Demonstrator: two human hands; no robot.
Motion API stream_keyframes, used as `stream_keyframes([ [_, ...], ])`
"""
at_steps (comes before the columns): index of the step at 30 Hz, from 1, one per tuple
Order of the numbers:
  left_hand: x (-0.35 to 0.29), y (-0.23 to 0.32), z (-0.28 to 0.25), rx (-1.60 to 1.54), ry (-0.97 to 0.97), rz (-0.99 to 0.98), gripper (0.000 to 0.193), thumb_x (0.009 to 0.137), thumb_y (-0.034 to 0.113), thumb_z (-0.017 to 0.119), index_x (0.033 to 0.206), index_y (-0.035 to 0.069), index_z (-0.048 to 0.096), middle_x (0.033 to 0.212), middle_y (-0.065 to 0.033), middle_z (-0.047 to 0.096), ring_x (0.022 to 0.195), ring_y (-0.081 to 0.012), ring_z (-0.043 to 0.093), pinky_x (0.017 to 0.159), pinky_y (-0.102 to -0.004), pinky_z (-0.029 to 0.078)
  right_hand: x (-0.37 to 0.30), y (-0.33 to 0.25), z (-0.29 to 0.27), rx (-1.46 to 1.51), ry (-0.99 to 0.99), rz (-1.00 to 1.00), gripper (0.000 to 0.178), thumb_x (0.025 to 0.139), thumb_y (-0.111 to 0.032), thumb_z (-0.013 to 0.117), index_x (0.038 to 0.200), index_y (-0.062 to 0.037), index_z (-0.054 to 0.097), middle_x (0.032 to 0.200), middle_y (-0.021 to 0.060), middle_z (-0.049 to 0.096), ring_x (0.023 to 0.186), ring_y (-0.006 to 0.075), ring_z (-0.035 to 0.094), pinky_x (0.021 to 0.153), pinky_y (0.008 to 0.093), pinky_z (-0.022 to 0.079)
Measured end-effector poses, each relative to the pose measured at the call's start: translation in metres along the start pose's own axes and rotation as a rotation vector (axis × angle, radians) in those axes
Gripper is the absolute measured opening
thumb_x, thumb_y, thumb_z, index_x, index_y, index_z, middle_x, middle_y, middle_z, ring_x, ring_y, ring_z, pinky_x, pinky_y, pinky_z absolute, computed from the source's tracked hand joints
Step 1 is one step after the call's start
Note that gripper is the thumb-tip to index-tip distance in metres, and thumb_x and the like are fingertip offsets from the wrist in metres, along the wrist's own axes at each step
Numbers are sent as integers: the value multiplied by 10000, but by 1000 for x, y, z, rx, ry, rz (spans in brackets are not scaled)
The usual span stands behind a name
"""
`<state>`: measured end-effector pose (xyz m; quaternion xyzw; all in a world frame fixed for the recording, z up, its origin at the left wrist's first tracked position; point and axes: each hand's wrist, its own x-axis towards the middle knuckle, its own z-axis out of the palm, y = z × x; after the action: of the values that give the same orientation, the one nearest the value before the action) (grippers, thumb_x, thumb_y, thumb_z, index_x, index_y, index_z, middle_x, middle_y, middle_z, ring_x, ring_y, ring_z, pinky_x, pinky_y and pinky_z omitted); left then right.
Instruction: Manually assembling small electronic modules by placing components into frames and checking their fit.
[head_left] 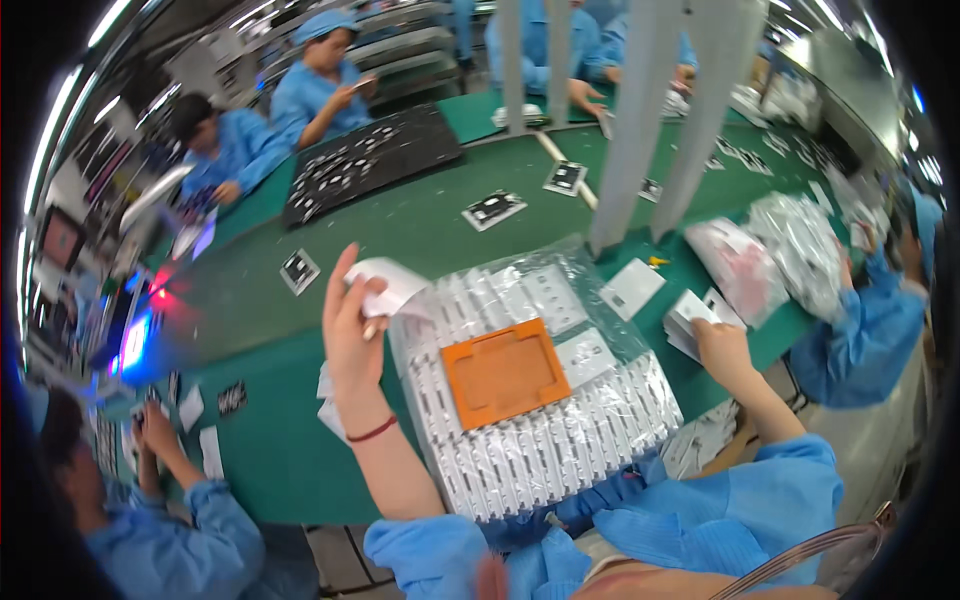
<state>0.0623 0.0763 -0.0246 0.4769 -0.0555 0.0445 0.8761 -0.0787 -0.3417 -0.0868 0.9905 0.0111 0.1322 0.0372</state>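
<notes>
Raised left of the work spot, my left hand (352,325) has its fingers curled around the edge of a curled white sheet (395,288). Out to the right, my right hand (725,352) grips a small stack of white cards (684,322) at the table's edge. Between my hands lies a rectangular orange fixture (505,378) with a shallow recess. It rests on a ribbed white tray (560,440) under clear plastic film. Flat white pieces with small markings (586,358) lie beside the fixture.
A green conveyor belt (390,235) beyond carries black-and-white parts (494,208). Grey posts (640,130) rise beyond the tray. Plastic bags (740,270) and a loose white card (632,288) lie to the right. Co-workers in blue (160,530) sit nearby; a black board (370,160) holds many small parts.
</notes>
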Motion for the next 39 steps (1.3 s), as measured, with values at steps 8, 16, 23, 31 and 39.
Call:
stream_keyframes([
  [8, -19, -14, 28, 474, -18, 138, 438, 879, 40, 442, 1308, 116, 398, 817, -48, 609, 485, -9, 407, 423, -147, 350, 57, -80, -54, 583, 604, -175, 140, 750, -6, 604, 889, -19, 609, 727, 141, 618, 563, 243, 608, 480, 303, 458],
  [16, -38, -14, 55, 489, -243, 8, 599, 910, 82, 411, 1405, 165, 86, 702, -67, 546, 399, -61, 439, 378, -204, 391, 89, -165, -31, 1013, 422, -265, 154, 731, 2, 638, 879, 3, 595, 731, 109, 632, 639, 162, 626, 570, 245, 467],
  [23, -30, -6, 43, 313, -198, -56, 508, 930, 169, 383, 1370, 73, 149, 650, -64, 555, 406, -63, 437, 354, -188, 342, 78, -158, -10, 1127, 436, -311, 131, 791, -10, 593, 898, 37, 533, 736, 112, 629, 674, 128, 619, 592, 226, 462],
  [31, -28, -8, 47, 334, -255, -125, 410, 903, 149, 442, 1294, 60, 358, 612, -13, 533, 430, -15, 382, 382, -146, 270, 83, -155, -8, 1091, 542, -430, 126, 779, 56, 555, 899, 28, 526, 829, 135, 631, 768, 181, 628, 664, 250, 474],
  [39, -36, -5, 43, 312, -425, -130, 513, 861, 97, 483, 1322, 16, 273, 595, 28, 424, 514, -28, 360, 471, -167, 275, 82, -136, -6, 1737, 268, -324, 132, 829, -33, 373, 770, -4, 487, 641, 49, 489, 541, 102, 414, 588, 227, 360],
])
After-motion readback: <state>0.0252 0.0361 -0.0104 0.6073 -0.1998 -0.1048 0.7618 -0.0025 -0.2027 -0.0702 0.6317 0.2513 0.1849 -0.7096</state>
